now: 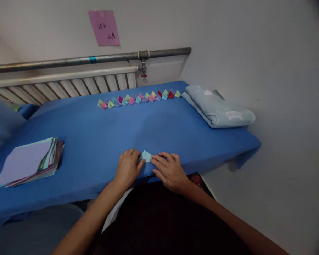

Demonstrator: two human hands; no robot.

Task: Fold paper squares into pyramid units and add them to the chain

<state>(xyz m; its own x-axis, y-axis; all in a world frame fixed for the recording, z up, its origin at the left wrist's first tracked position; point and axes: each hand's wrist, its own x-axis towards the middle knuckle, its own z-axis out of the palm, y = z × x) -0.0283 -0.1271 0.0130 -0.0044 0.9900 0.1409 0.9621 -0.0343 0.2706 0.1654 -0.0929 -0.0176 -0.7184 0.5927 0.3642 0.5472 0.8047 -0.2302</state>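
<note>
A small light-blue folded paper [146, 156] with a pointed top lies near the front edge of the blue cloth [101, 141]. My left hand [128, 168] grips its left side, the thumb at the paper's edge and the fingers curled behind. On the right side, the fingertips of my right hand [170, 170] press on the paper's corner, the thumb a little below. Parts of the paper are hidden under the fingers of both hands.
A zigzag row of colourful folded paper pieces [138, 99] lies at the back. On the left is a stack of coloured paper [26, 161]. A folded light-blue blanket [220, 108] sits at the right. Behind the cloth are a radiator [90, 85] and a pipe [63, 63].
</note>
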